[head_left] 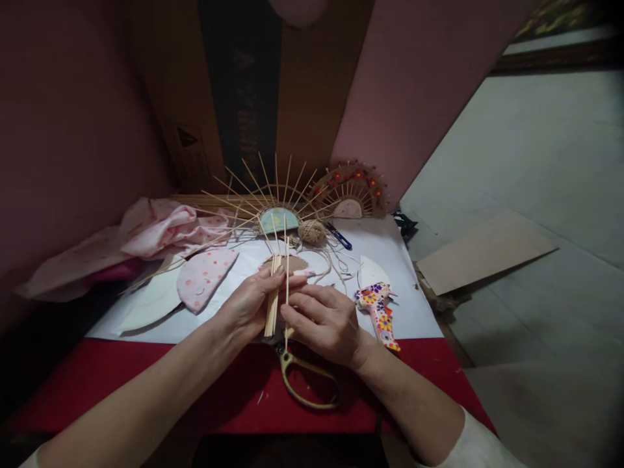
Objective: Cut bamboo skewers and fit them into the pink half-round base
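Note:
My left hand is closed round a small bundle of thin wooden sticks, held upright. Between the fingers of my right hand is a single thin stick, next to the bundle. Just beyond my hands lies a brown half-round piece with a pink fabric edge, partly hidden by the left hand. A pair of scissors with gold-coloured handles lies under my hands at the table's front; its blades are mostly hidden.
Behind stand a blue half-round with sticks fanning out and a finished brown fan. A twine ball, blue cutter and flowered glue gun lie rightward. Pink cloth and a spotted fabric piece lie left.

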`<state>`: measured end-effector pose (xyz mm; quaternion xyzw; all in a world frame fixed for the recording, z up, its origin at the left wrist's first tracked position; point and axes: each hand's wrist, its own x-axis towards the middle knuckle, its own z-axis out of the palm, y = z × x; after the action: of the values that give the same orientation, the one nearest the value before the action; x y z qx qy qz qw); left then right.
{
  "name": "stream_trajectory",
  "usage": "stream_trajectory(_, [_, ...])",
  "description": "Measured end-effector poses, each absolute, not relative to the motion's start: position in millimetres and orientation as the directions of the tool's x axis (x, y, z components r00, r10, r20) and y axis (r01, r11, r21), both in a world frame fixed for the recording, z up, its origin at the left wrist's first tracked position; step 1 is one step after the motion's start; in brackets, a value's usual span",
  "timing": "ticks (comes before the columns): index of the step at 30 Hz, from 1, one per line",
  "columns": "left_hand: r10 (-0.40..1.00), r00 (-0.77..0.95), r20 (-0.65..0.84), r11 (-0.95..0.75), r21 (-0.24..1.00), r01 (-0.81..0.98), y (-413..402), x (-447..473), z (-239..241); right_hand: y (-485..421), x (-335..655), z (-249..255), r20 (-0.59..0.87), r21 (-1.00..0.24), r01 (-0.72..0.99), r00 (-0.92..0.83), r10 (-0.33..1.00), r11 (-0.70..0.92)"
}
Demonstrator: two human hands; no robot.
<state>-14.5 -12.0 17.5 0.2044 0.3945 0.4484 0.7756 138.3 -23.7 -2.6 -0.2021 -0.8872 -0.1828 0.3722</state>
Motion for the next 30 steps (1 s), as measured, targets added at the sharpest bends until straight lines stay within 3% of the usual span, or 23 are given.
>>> stream_trajectory(7, [0.9, 0.235, -0.367, 0.435, 0.734, -0.522, -11.4, -15.3, 12.5, -24.6, 141.8, 0.2, 0.796, 0.133, 0.452, -0.579, 0.176, 0.882])
stream_trajectory(10, [0.92, 0.168, -0.354, 0.389, 0.776, -0.496, -11.0, -15.7, 14.7, -28.6, 147.8, 8.9, 0.89, -0.045, 0.33, -0.416, 0.188, 0.943])
stream_trajectory(12, [0.921, 0.135, -0.364, 0.384, 0.804, -0.454, -11.2, -16.3, 16.8, -30.3, 149.9, 15.5, 0.917, -0.281, 0.24, -0.218, 0.334, 0.929])
stream_trajectory(15, [0.918, 0.169, -0.359, 0.397, 0.833, -0.386, -12.6, -16.8, 18.1, -27.8, 149.1, 22.4, 0.752, -0.658, 0.051, 0.094, 0.653, 0.751])
stream_trajectory(17, [0.916, 0.213, -0.341, 0.398, 0.845, -0.359, -13.8, -17.0, 17.1, -23.8, 147.5, 24.1, 0.615, -0.77, -0.078, 0.173, 0.769, 0.634])
stream_trajectory(23, [0.88, 0.33, -0.343, 0.452, 0.817, -0.358, -14.7, -16.6, 14.7, -14.7, 142.4, 18.7, 0.392, -0.877, -0.268, 0.075, 0.917, 0.398])
stream_trajectory(27, [0.826, 0.433, -0.361, 0.524, 0.777, -0.35, -16.4, -13.7, 17.4, -9.9, 135.6, 7.6, 0.149, -0.951, -0.278, -0.025, 0.989, 0.136])
stream_trajectory(30, [0.814, 0.444, -0.375, 0.538, 0.774, -0.334, -19.0, -11.4, 17.6, -6.9, 131.7, 0.2, 0.06, -0.959, -0.278, -0.031, 0.998, 0.049])
